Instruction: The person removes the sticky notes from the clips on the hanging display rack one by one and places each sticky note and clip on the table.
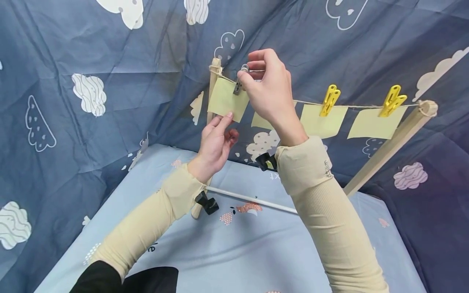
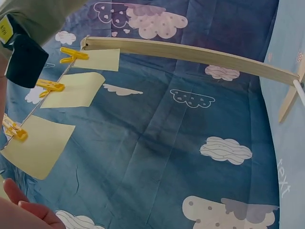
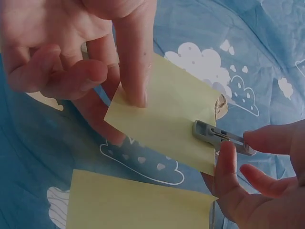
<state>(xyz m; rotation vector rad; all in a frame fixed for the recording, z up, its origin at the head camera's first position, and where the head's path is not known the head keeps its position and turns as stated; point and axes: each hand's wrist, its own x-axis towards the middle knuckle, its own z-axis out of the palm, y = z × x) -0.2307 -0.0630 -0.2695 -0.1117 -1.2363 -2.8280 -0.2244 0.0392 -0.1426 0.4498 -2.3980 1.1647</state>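
A pale yellow paper sheet [image 1: 224, 99] hangs at the left end of a thin string. My left hand [image 1: 215, 144] pinches its lower edge, the thumb in front and a finger behind, as the right wrist view shows. A grey clothespin [image 3: 209, 132] sits over the sheet's upper edge at the string. My right hand [image 1: 271, 87] holds that clothespin by its outer end between thumb and fingers. Along the string to the right hang more yellow sheets [image 1: 324, 121]. Yellow clothespins [image 1: 330, 100] hold them, and the left wrist view shows one more yellow clothespin [image 2: 15, 128] nearest my hand.
The string runs between a left wooden post [image 1: 213, 77] and a right wooden post [image 1: 390, 150]. A white rod [image 1: 253, 199] crosses low between the posts, above a light blue patterned cloth [image 1: 234, 248]. Dark blue cloud-print fabric [image 1: 146, 61] hangs behind and at the sides.
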